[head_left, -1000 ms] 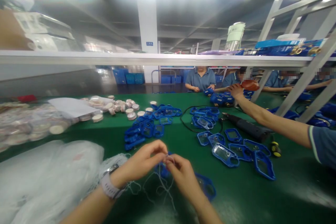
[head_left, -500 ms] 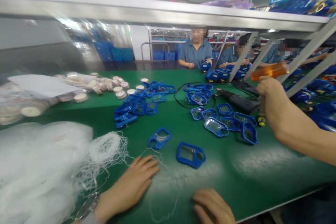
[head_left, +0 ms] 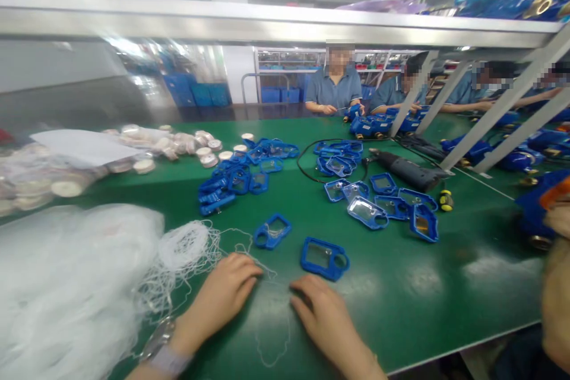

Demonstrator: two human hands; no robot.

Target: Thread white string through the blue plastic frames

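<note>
White string lies in a tangled heap on the green counter, just beside my left hand, and a loose strand from it trails between my two hands, looping down toward me. My left hand is palm down, its fingers bent and its tips near the strand; I can't say whether they pinch it. My right hand sits across from it with the fingers half curled and the thumb a little below the forefinger, and the string there is too faint for me to tell if I have hold of it. Just beyond my hands are two blue frames: the left one lies at a slant with some pale string in its opening, and the right one lies flat, nearer my right hand. A pile of blue frames spreads farther back, and a second group lies to the right, in front of a dark power tool. A clear plastic bag fills the counter to my left, with white round rolls behind it.
</note>
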